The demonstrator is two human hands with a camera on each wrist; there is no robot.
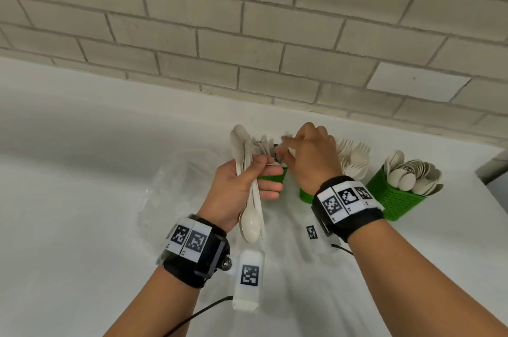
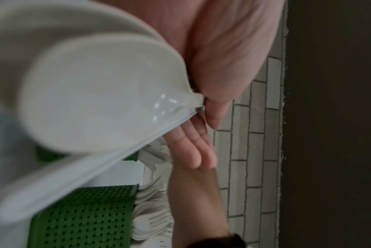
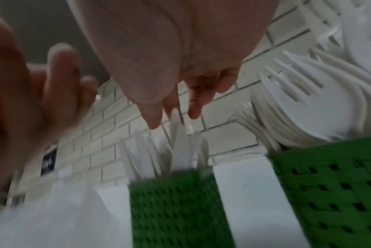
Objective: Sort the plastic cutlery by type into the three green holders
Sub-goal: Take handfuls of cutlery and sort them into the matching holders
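My left hand (image 1: 261, 174) grips a bundle of white plastic cutlery (image 1: 248, 180); spoon bowls (image 2: 99, 94) hang down toward the wrist. My right hand (image 1: 288, 148) hovers over the left green holder (image 1: 270, 178), which is full of knives. Thumb and fingers point down and pinch the top of one knife (image 3: 179, 134) standing in that holder (image 3: 171, 206); the view is blurred. The middle holder (image 1: 306, 195) carries forks (image 1: 354, 158). Spoons (image 1: 412, 174) fill the right holder (image 1: 395, 199).
All three holders stand in a row on a white counter (image 1: 82, 158) against a grey brick wall (image 1: 247, 34). A crumpled clear plastic bag (image 1: 176, 188) lies left of the holders. A small marker tag (image 1: 311, 232) lies on the counter between my wrists.
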